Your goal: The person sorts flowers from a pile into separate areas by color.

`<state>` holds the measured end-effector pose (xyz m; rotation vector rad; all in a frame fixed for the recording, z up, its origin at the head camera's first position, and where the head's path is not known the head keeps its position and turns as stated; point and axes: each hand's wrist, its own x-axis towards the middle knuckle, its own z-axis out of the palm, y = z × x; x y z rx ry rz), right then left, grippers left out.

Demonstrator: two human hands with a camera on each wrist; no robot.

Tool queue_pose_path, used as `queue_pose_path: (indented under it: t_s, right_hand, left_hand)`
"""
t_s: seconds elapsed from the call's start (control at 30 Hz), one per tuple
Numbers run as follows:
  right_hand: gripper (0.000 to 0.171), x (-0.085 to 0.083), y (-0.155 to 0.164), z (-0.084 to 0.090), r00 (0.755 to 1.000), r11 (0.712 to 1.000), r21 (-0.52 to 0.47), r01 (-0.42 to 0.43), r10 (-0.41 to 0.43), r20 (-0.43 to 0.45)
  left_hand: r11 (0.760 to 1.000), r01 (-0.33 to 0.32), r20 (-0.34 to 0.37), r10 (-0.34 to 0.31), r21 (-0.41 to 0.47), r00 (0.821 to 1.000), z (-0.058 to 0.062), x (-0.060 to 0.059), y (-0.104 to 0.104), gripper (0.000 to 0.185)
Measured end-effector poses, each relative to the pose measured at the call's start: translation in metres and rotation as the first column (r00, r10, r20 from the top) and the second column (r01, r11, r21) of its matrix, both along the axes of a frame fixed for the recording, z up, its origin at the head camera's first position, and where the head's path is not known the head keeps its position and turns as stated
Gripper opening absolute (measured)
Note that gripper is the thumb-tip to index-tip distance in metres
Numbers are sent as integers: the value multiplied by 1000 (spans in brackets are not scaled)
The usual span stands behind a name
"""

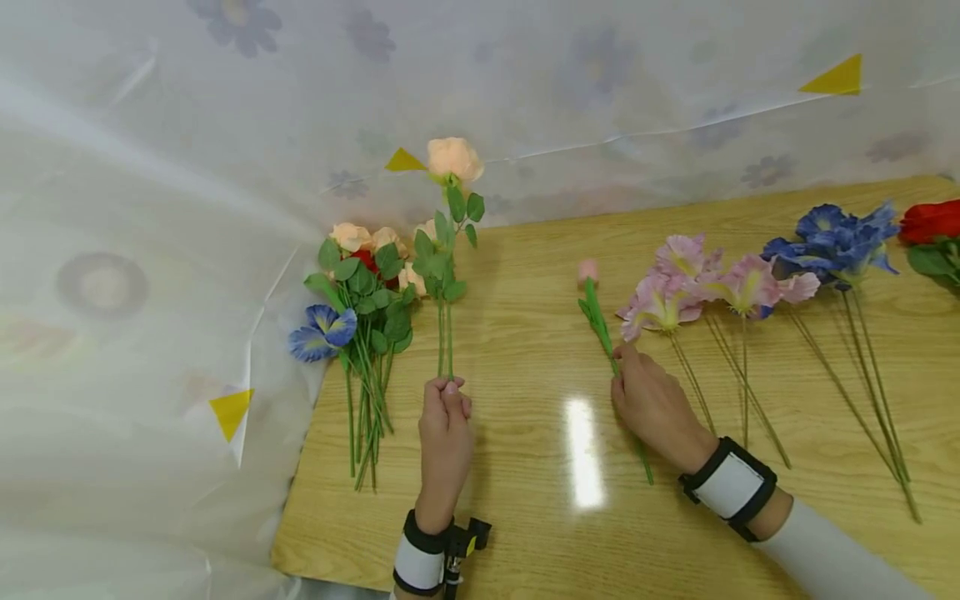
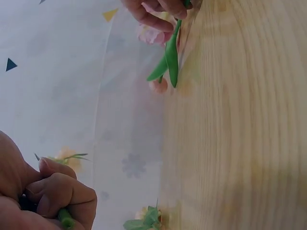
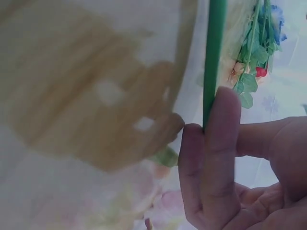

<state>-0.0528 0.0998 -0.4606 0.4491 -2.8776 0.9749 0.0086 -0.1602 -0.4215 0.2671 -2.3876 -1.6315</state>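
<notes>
My left hand (image 1: 446,433) grips a long-stemmed peach rose (image 1: 454,160) low on its stem, with the bloom standing upright toward the back. Two green stem lines rise from the fist in the head view, and a cut stem end (image 2: 66,218) pokes out below the curled fingers in the left wrist view. A single pink tulip (image 1: 588,272) has its green stem (image 3: 213,62) pinched between the thumb and fingers of my right hand (image 1: 656,407). The tulip's lower stem slants toward the front, past the hand, close over the table.
Left on the wooden table (image 1: 525,533) lies a bunch of peach and red roses (image 1: 378,308) with a blue iris (image 1: 322,332). To the right lie pink irises (image 1: 675,292), blue irises (image 1: 832,242) and a red rose (image 1: 930,223). A floral plastic sheet (image 1: 525,100) hangs behind.
</notes>
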Motion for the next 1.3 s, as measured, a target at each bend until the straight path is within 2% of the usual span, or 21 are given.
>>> queue_pose_path:
  t_s: [0.23, 0.43, 0.57, 0.67, 0.73, 0.8, 0.83, 0.87, 0.9, 0.97, 1.03, 1.07, 1.1, 1.13, 1.2, 1.3]
  right_hand:
    - [28, 1, 1, 1, 999, 998, 68, -6, 9, -45]
    - [19, 1, 3, 2, 1000, 994, 113, -4, 7, -25]
    - [20, 1, 3, 1, 1000, 989, 146, -3, 7, -28]
    - [24, 1, 1, 0, 999, 984, 176, 10, -1, -52]
    - [26, 1, -1, 0, 999, 990, 140, -5, 11, -48]
    - [29, 0, -6, 4, 998, 998, 16, -60, 60, 11]
    - [32, 0, -10, 8, 993, 992, -74, -98, 102, 54]
    - [34, 0, -13, 12, 981, 973, -188, -135, 158, 109]
    - [37, 0, -18, 17, 962, 938, -307, -158, 216, 165]
    - [38, 0, -28, 28, 912, 843, -512, -164, 327, 246]
    - [38, 2, -36, 38, 876, 754, -641, -147, 400, 269]
    - [36, 2, -40, 42, 866, 719, -681, -139, 421, 268]
    - [35, 3, -43, 46, 867, 699, -702, -136, 427, 258]
    - [33, 3, -46, 49, 871, 689, -713, -132, 423, 248]
    - [30, 4, -49, 53, 891, 696, -705, -135, 397, 221]
    - [24, 4, -50, 55, 921, 745, -652, -138, 338, 192]
  left_hand:
    - [998, 67, 49, -66, -5, 997, -4, 2, 18, 25]
    - [989, 135, 89, -130, -60, 988, -19, 5, 32, 25]
    - [984, 157, 47, -154, -86, 987, -26, 8, 40, 22]
    - [982, 173, 35, -171, -75, 985, -26, 9, 44, 23]
    - [981, 186, 50, -183, -56, 982, -25, 10, 48, 24]
    - [979, 202, 80, -200, -21, 977, -23, 11, 51, 26]
    - [978, 209, 86, -208, -7, 974, -22, 11, 53, 26]
    - [976, 216, 89, -216, 10, 972, -21, 11, 55, 26]
    - [975, 223, 87, -223, 20, 971, -20, 12, 56, 26]
    - [969, 244, 68, -247, 45, 967, -18, 13, 61, 26]
    - [955, 284, 37, -288, 81, 957, -16, 14, 65, 25]
    - [946, 311, 19, -314, 97, 949, -15, 15, 68, 25]
    - [936, 337, 1, -339, 105, 941, -15, 15, 70, 24]
    - [924, 363, -16, -364, 118, 931, -15, 16, 72, 24]
    - [905, 405, -38, -403, 129, 914, -15, 17, 74, 23]
    - [904, 419, -10, -420, 85, 907, -14, 17, 71, 24]
